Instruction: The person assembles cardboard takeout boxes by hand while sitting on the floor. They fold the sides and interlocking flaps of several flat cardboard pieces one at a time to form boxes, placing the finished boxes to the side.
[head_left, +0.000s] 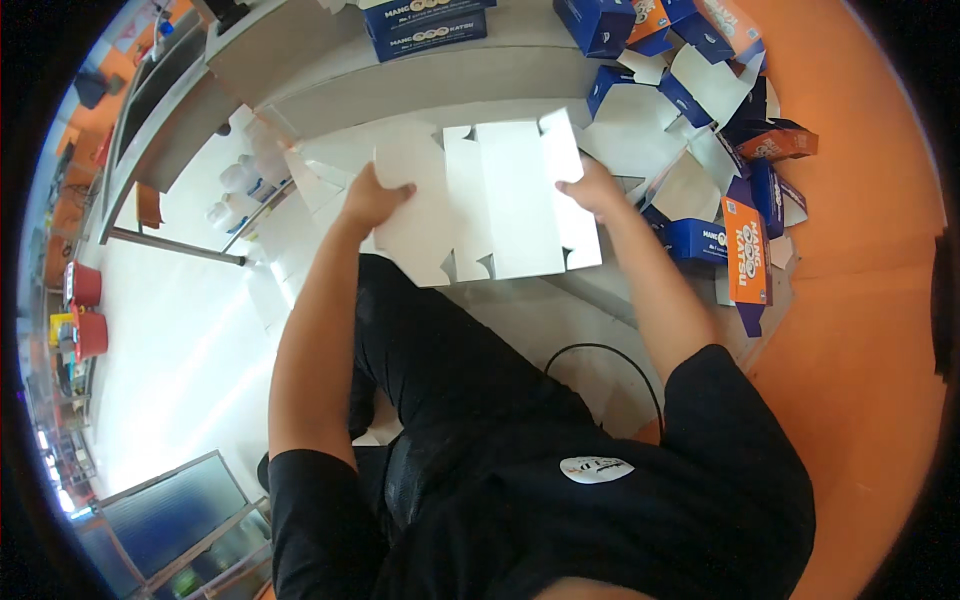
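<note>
A flat, unfolded cardboard box blank (490, 200) is held out in front of me above my legs, its plain white inner side facing up. Crease lines and notched flaps run across it. My left hand (375, 200) grips its left edge, thumb on top and fingers hidden beneath. At the right edge, my right hand (595, 190) pinches the blank the same way, near a raised side flap.
Several blue, orange and white boxes (700, 240), some open, lie piled at the right against the orange wall (860, 280). More blue boxes (430, 35) are stacked on the grey counter (540, 75) ahead. A black cable (610, 348) loops beside my leg.
</note>
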